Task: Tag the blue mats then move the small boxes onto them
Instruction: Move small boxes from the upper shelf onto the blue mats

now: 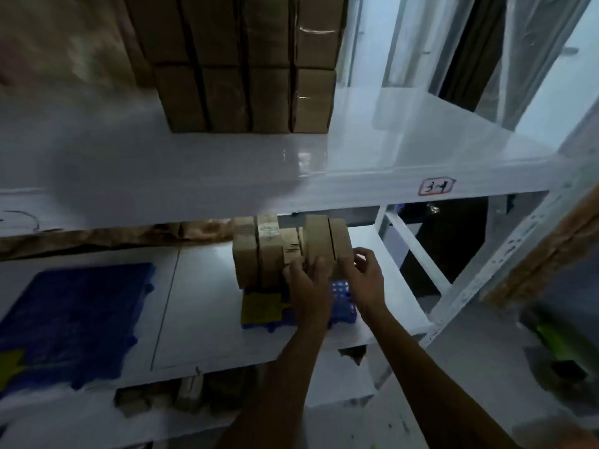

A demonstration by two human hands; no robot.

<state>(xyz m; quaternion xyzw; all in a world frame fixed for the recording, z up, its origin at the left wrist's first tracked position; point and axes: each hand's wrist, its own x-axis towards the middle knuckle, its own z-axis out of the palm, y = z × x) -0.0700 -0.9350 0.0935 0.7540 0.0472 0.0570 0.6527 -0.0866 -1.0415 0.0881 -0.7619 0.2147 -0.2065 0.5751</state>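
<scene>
On the middle shelf (pixel 201 306) I see, far left, a large blue mat (pixel 74 322) lying flat with a yellow tag (pixel 9 367) at its near corner. Further right sits a smaller blue mat (pixel 343 303), carrying a yellow tag (pixel 261 307) on its near left part. A row of small cardboard boxes (pixel 259 254) stands on edge on this mat, packed side by side. My left hand (pixel 308 286) is laid against the near face of the boxes in the middle of the row, fingers bent onto a box edge; I cannot tell whether it truly grips. My right hand (pixel 366 273) is at the right end of the row, thumb and fingers curled around the outermost box (pixel 337 244), holding it against its neighbours. Above, on the upper shelf (pixel 405 147), a taller stack of brown cartons (pixel 246 69) stands, and a small handwritten label (pixel 436 186) is stuck on that shelf's front edge to the right.
</scene>
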